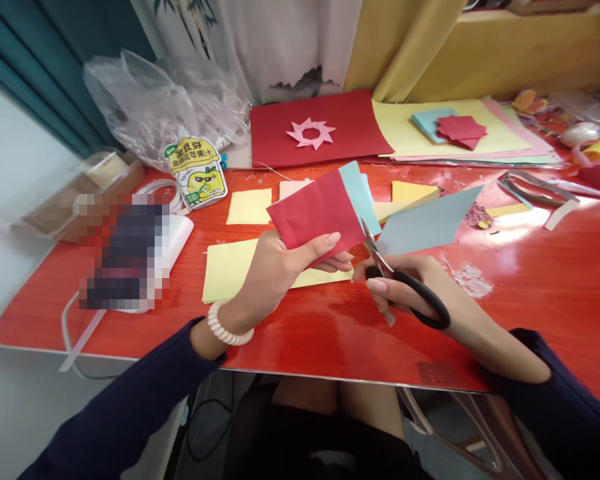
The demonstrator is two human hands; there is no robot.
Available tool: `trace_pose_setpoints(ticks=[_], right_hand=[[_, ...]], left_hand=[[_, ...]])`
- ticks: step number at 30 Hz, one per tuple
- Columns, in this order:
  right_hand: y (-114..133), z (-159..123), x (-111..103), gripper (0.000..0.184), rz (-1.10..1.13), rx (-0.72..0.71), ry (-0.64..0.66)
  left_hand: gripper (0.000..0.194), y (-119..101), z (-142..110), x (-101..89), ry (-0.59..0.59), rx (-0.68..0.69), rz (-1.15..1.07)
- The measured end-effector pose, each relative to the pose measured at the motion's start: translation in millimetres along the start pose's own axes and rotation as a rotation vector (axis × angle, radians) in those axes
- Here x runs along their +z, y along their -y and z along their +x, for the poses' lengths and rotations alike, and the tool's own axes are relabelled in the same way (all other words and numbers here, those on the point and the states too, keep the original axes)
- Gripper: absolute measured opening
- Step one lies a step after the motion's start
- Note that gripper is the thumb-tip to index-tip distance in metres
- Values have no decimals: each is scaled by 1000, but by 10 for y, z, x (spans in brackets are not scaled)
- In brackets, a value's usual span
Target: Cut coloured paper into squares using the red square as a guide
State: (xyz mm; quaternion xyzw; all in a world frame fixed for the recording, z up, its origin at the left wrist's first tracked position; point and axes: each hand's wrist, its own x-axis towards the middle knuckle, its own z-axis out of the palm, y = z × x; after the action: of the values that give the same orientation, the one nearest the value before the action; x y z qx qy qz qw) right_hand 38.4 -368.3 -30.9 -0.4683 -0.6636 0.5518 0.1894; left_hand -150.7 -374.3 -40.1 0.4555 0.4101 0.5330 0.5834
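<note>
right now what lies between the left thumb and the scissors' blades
In the head view, part of the red paper lies between left thumb and scissors.

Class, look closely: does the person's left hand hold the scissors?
No: the right hand holds the scissors, while the left hand grips the red paper.

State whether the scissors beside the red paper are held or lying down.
Held: the right hand grips the scissors at their black handles, blades beside the red paper.
</note>
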Motion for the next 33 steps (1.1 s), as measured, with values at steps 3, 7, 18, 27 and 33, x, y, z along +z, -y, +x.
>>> trace_pose_setpoints(ticks=[3, 7, 18, 27, 33], right_hand=[[-35, -4, 5, 34, 21, 0, 0], [-50, 0, 16, 35, 43, 8, -2], [-27, -7, 34, 39, 58, 8, -23], [16, 6, 40, 50, -27, -5, -65], [-10, 7, 41, 50, -10, -20, -42]], left_hand=[[21, -4, 1, 4, -12, -11, 17], [25, -6, 5, 4, -27, -34, 45], [25, -11, 18, -5, -25, -50, 9], [19, -4, 4, -7, 37, -87, 18], [19, 10, 9, -22, 49, -108, 28]])
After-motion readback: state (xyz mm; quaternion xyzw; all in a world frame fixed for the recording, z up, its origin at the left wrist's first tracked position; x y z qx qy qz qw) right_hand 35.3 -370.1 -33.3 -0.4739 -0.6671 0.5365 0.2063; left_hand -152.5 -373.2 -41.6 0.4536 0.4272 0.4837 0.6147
